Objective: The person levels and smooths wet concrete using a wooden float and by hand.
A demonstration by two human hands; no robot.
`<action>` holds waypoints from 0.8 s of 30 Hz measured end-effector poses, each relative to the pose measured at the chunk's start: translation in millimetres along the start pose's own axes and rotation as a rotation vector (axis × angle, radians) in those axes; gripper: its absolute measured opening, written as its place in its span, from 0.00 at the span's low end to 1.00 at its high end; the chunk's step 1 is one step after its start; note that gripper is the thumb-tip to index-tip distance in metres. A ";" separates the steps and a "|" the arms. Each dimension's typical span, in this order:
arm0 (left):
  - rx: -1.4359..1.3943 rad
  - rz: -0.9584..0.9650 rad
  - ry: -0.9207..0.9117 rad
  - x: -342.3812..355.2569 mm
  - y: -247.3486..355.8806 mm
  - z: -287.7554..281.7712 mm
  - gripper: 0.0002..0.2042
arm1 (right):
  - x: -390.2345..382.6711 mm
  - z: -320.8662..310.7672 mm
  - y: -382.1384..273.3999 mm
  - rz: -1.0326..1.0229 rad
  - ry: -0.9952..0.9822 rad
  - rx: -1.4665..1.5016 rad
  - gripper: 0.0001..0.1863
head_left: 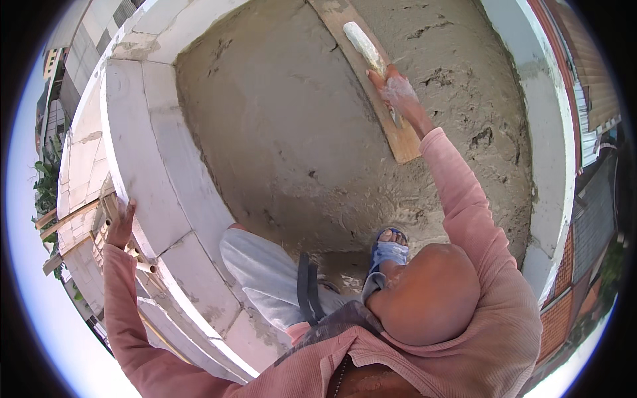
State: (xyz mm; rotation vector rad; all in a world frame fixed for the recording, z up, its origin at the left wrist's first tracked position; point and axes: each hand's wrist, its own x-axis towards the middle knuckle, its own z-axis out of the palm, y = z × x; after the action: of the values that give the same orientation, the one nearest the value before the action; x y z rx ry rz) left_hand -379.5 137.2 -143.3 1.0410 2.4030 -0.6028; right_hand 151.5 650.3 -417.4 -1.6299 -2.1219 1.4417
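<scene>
My right hand (398, 93) is closed around the white handle (364, 48) of a long wooden float (402, 143). The float lies slanted across wet grey mortar (272, 113), its far end cut off at the picture's top. Left of it the mortar looks smoother; to the right it is rough and pitted. At the far left, my left hand (121, 225) grips the top edge of a pale block wall (176, 169). Its fingers are partly hidden, with the thumb on the wall's near side.
My sandalled foot (390, 247) stands at the mortar's near edge, below my bent knee (424, 292). Another pale wall (545, 132) bounds the right side. Outside the left wall are wooden poles (70, 222); corrugated roofs (590, 60) lie beyond the right one.
</scene>
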 end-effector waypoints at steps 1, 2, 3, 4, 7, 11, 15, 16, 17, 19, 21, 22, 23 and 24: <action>-0.066 -0.031 -0.012 7.2 6.7 -0.7 0.37 | -3.9 30.5 6.1 -0.039 0.013 -0.036 0.33; -0.137 -0.059 -0.013 12.7 12.4 -2.0 0.42 | -9.8 53.8 7.0 -0.084 0.034 -0.073 0.32; -0.065 -0.022 -0.023 10.1 9.2 -0.5 0.38 | -22.1 72.8 -2.2 -0.114 -0.026 -0.072 0.31; 0.009 0.012 -0.033 5.5 3.1 0.3 0.34 | -39.4 90.7 -13.3 -0.147 -0.088 -0.069 0.30; 0.185 0.085 -0.049 -4.7 -7.7 2.2 0.29 | -109.6 138.7 -35.4 -0.370 -0.202 -0.184 0.29; -0.312 -0.138 0.044 1.7 70.0 -13.0 0.26 | -153.4 155.5 -45.3 -0.403 -0.476 -0.199 0.32; -0.093 0.042 0.066 4.8 15.1 1.1 0.24 | -153.3 128.9 -53.6 -0.201 -0.429 -0.063 0.40; -0.018 0.097 0.062 -1.1 -3.1 8.0 0.25 | -142.9 115.9 -53.1 -0.177 -0.354 -0.016 0.40; 0.012 0.122 0.059 -1.4 -10.8 15.3 0.26 | -133.6 87.2 -66.9 -0.076 -0.311 0.076 0.40; 0.045 0.115 0.074 -4.3 -20.7 23.0 0.28 | -93.7 50.0 -68.5 0.054 -0.133 0.140 0.38; 0.007 0.059 0.031 -3.8 -8.7 18.3 0.27 | -41.2 25.6 -50.7 0.022 0.094 0.156 0.37; -0.011 0.035 0.018 -3.9 -1.0 11.9 0.26 | -8.5 11.2 -30.3 -0.099 0.160 0.007 0.37; -0.038 -0.056 -0.024 2.1 19.2 4.7 0.26 | 22.7 1.8 -5.2 -0.160 0.194 -0.072 0.37; -0.173 -0.098 0.001 6.7 49.1 -5.9 0.35 | 52.6 -10.6 22.6 -0.214 0.236 -0.156 0.37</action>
State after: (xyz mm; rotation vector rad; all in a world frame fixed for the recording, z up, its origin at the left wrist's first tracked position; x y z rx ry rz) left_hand -347.9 174.5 -152.6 0.8552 2.4684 -0.4176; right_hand 151.2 698.1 -450.7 -1.4803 -2.2353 0.9933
